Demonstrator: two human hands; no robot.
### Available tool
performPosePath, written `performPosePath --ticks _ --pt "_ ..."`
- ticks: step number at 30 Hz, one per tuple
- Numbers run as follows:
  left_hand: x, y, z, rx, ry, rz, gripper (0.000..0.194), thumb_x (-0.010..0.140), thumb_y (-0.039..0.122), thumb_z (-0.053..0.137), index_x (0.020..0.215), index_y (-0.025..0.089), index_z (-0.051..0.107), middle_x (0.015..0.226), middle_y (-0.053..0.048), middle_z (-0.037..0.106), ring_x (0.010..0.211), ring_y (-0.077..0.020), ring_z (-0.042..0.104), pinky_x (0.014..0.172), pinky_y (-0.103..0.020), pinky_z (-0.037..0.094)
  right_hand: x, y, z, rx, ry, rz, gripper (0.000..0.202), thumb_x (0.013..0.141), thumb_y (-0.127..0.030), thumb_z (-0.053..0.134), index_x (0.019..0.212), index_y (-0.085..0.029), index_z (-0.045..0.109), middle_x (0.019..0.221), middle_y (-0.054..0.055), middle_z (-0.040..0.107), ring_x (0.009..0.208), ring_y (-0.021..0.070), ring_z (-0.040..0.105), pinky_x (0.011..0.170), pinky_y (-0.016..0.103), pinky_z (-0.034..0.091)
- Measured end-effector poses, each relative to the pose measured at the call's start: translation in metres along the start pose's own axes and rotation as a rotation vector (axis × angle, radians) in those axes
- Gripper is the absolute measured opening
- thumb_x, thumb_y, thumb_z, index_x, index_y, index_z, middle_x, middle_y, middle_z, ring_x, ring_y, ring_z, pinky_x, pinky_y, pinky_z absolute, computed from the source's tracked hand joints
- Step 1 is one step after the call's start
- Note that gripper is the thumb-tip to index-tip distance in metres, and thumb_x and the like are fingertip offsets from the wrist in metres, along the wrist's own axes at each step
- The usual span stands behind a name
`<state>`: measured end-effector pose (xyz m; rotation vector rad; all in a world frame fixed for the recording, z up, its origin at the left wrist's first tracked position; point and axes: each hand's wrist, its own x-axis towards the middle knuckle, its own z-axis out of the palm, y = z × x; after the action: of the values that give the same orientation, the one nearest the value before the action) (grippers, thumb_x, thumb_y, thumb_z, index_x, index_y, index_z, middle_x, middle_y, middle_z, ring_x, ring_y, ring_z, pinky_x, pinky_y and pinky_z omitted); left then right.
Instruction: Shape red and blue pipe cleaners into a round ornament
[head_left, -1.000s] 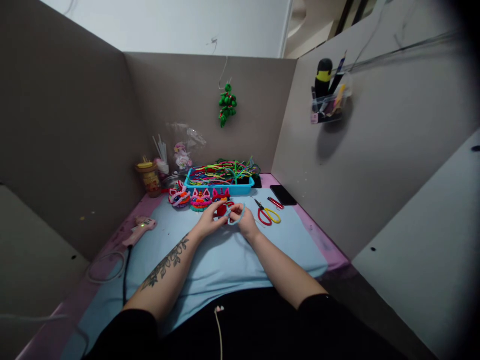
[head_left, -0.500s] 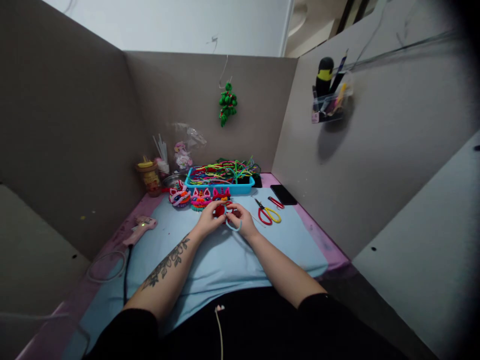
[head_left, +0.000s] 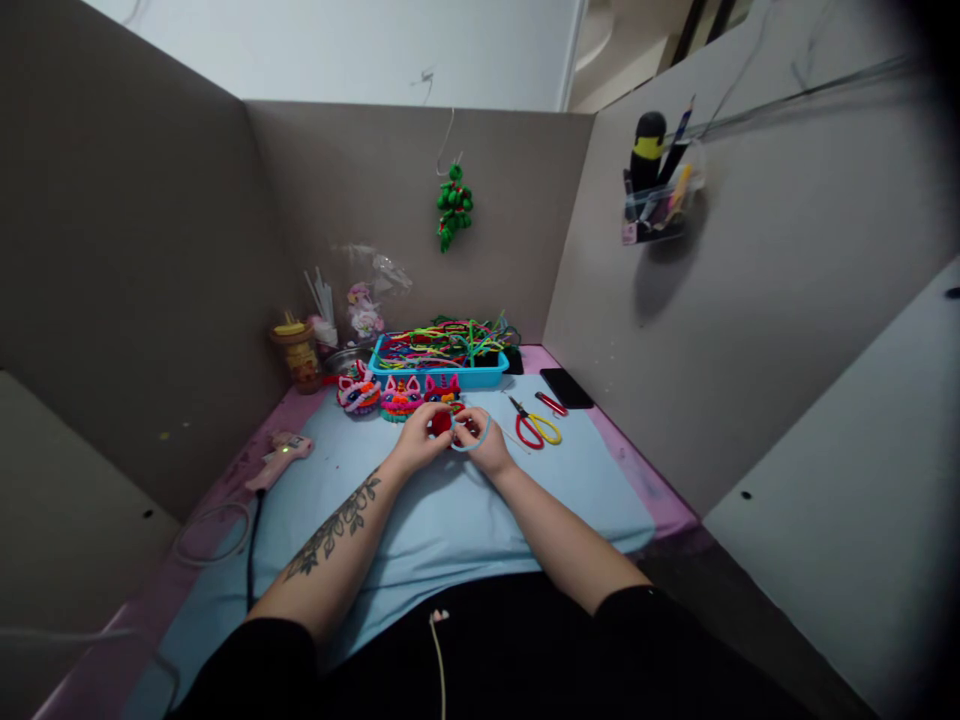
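My left hand (head_left: 421, 436) is closed around a small red fuzzy craft piece (head_left: 441, 423), held just above the cloth. My right hand (head_left: 486, 442) pinches at its right side, where a light blue pipe cleaner (head_left: 469, 447) curves out over the fingers. The fingers hide much of the piece, and I cannot make out exactly where the blue strand joins it. Just beyond the hands sit colourful animal-head figures: a purple-and-orange one (head_left: 358, 395), a pink one (head_left: 402, 398) and a dark red one (head_left: 442, 388).
Behind the figures stands a blue tray (head_left: 450, 379) of pipe cleaners. To the right lie scissors (head_left: 534, 424), a red-handled tool (head_left: 552, 404) and a black phone (head_left: 567, 388). A pink glue gun (head_left: 280, 458) with its cord lies left, near a drink cup (head_left: 301, 358). Partition walls enclose three sides.
The free part of the light blue pipe cleaner has swung up and right, across my right fingers. My right fingers have shifted slightly; my left hand keeps its hold on the red piece.
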<state>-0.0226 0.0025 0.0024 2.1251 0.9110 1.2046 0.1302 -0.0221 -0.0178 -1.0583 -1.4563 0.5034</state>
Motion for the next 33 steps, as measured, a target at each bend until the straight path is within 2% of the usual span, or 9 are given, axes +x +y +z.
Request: performPosePath --ticks 6,16,19,26,29,33 --pt "0.0 0.0 -0.001 -0.043 -0.011 -0.015 0.037 0.071 0.022 0.062 0.107 0.018 0.057 0.107 -0.009 0.059 0.095 -0.0196 0.059 0.076 -0.031 0.052 0.001 0.0 0.0 0.007 -0.003 0.019 0.01 0.071 -0.022 0.054 0.076 -0.021 0.062 0.082 0.002 0.057 0.07 0.0143 0.054 0.065 0.027 0.046" --pt "0.0 0.003 -0.002 -0.134 -0.056 -0.021 0.04 0.071 0.024 0.065 0.11 0.019 0.058 0.114 -0.011 0.058 0.101 -0.0211 0.058 0.08 -0.034 0.052 0.003 0.004 -0.002 -0.032 -0.045 -0.014 0.009 0.073 -0.02 0.05 0.067 -0.021 0.057 0.087 0.003 0.049 0.084 0.018 0.052 0.084 0.034 0.043" --pt "0.0 0.003 -0.003 -0.162 -0.086 -0.021 0.04 0.074 0.028 0.063 0.112 0.019 0.057 0.116 -0.012 0.057 0.104 -0.0219 0.057 0.081 -0.034 0.051 0.004 0.008 -0.001 -0.022 -0.063 0.004 0.009 0.072 -0.018 0.048 0.066 -0.021 0.054 0.086 0.003 0.046 0.084 0.0182 0.05 0.083 0.034 0.043" --pt "0.002 0.004 -0.009 -0.071 -0.204 0.092 0.047 0.069 0.025 0.068 0.115 0.02 0.057 0.124 -0.012 0.056 0.113 -0.0247 0.053 0.087 -0.036 0.048 0.005 0.012 0.0 0.034 -0.075 0.059 0.008 0.068 -0.018 0.05 0.063 -0.021 0.055 0.088 0.003 0.047 0.087 0.0183 0.05 0.082 0.033 0.044" --pt "0.003 0.005 -0.01 0.009 -0.183 0.065 0.047 0.07 0.027 0.068 0.115 0.019 0.057 0.117 -0.011 0.06 0.106 -0.0232 0.057 0.088 -0.036 0.047 0.003 0.008 -0.002 0.049 -0.053 0.096 0.01 0.067 -0.018 0.051 0.07 -0.02 0.06 0.095 0.005 0.048 0.091 0.0189 0.05 0.076 0.031 0.046" --pt "0.003 0.004 -0.009 0.074 -0.088 0.006 0.044 0.07 0.027 0.066 0.112 0.018 0.058 0.111 -0.01 0.062 0.1 -0.0221 0.058 0.089 -0.036 0.045 0.001 -0.003 -0.006 0.103 -0.053 0.109 0.028 0.065 -0.014 0.051 0.089 -0.023 0.062 0.113 0.006 0.045 0.089 0.0155 0.052 0.068 0.026 0.047"
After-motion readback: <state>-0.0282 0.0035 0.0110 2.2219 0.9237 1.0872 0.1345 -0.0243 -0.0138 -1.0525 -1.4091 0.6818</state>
